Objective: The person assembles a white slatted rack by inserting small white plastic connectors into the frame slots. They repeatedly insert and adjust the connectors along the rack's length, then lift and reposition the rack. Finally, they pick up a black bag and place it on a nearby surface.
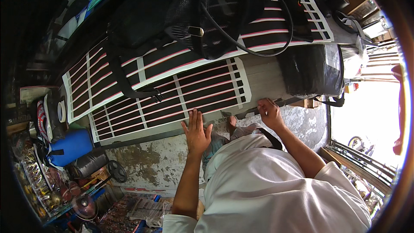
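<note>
My left hand [197, 134] lies with fingers stretched out on the near edge of a black sheet [207, 87] banded with white and thin red strips. The thumb stands apart from the fingers. At the table's front edge, right of that sheet, my right hand [269, 113] is closed with its fingers curled; what they hold, if anything, is hidden. Behind the sheet lies a larger black striped sheet [157, 67]. A black bag [148, 23] rests on it and covers part of it. The bag's strap [120, 75] with a buckle hangs across both sheets.
A black plastic-wrapped bundle [308, 71] sits at the table's right end. A black cord [292, 21] loops over the far sheet. At the left are a roll of tape [61, 111], a blue container [71, 147] and crowded shelves. A bright doorway [358, 121] opens on the right.
</note>
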Demonstrator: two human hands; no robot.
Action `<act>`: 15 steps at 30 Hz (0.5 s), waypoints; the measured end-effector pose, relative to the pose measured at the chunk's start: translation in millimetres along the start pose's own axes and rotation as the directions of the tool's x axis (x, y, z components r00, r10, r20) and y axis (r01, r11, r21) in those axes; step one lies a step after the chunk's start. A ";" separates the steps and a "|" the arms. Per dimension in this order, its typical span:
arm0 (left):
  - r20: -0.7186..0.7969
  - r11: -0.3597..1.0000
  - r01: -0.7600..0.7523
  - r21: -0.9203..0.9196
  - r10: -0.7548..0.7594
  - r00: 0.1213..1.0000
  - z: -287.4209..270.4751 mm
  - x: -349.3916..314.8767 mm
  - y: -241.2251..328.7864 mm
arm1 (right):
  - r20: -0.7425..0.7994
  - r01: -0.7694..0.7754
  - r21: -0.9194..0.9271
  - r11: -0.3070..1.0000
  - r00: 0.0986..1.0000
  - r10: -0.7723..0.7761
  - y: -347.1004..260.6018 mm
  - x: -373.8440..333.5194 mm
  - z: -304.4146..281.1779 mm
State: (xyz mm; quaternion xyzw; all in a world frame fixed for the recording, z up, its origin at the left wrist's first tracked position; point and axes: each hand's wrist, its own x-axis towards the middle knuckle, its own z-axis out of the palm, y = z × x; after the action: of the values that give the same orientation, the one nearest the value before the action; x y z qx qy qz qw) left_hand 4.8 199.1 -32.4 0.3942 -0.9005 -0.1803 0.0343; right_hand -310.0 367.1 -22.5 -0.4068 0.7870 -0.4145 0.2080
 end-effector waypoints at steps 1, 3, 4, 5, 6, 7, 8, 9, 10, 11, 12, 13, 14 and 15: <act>-0.003 1.000 -0.011 -0.008 0.011 1.000 0.8 1.8 3.1 | 0.007 0.011 -0.007 1.000 1.000 -0.011 0.3 0.5 -2.5; -0.010 0.999 -0.034 -0.031 0.034 0.999 2.9 5.1 10.1 | 0.006 0.011 -0.014 1.000 1.000 -0.011 1.2 1.8 -6.5; -0.016 0.998 -0.045 -0.046 0.044 0.999 3.8 6.8 13.3 | -0.002 0.002 -0.012 1.000 1.000 -0.002 1.8 2.8 -7.3; -0.016 0.997 -0.049 -0.056 0.048 0.999 4.2 9.0 16.4 | -0.010 -0.015 0.020 1.000 1.000 0.016 2.4 4.5 -7.6; -0.017 0.996 -0.061 -0.064 0.060 0.998 4.3 10.5 19.7 | -0.015 0.011 -0.017 1.000 1.000 -0.011 2.9 5.8 -7.2; -0.010 0.995 -0.066 -0.069 0.065 0.998 4.3 12.1 23.3 | -0.021 0.027 -0.024 0.999 0.999 -0.028 3.4 7.7 -5.8; -0.004 0.995 -0.072 -0.073 0.072 0.997 4.2 13.6 26.7 | -0.024 0.016 -0.011 1.000 1.000 -0.016 3.8 9.5 -4.2; -0.017 0.994 -0.079 -0.074 0.078 0.997 4.2 15.7 30.3 | -0.022 0.048 -0.019 0.999 0.999 -0.049 4.3 11.5 -2.4; -0.030 0.992 -0.096 -0.082 0.094 0.995 3.9 17.6 32.9 | -0.016 0.053 -0.008 0.999 0.998 -0.053 4.6 13.5 -0.2; -0.024 0.991 -0.105 -0.087 0.104 0.994 3.6 19.0 35.4 | -0.014 0.035 0.026 0.999 0.999 -0.035 4.7 14.5 1.3; -0.010 0.990 -0.110 -0.085 0.110 0.994 3.8 20.5 37.9 | -0.009 0.058 0.003 0.998 0.998 -0.058 4.9 15.9 2.3; -0.018 0.987 -0.123 -0.099 0.122 0.992 4.1 22.1 40.2 | -0.007 0.060 0.004 0.998 0.998 -0.060 4.7 17.5 3.7; -0.019 0.986 -0.131 -0.106 0.130 0.991 4.7 23.5 42.4 | 0.002 0.039 0.030 0.999 0.999 -0.039 4.3 18.8 4.8; -0.014 0.985 -0.136 -0.110 0.135 0.991 5.3 24.4 44.4 | 0.006 0.079 -0.017 0.997 0.997 -0.079 3.9 20.6 5.4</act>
State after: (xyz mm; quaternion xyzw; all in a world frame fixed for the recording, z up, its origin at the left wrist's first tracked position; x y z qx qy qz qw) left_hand -44.0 210.8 -23.7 0.3302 -0.9137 -0.2261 0.0713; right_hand -320.2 349.0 -28.6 -0.4405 0.7734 -0.4145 0.1898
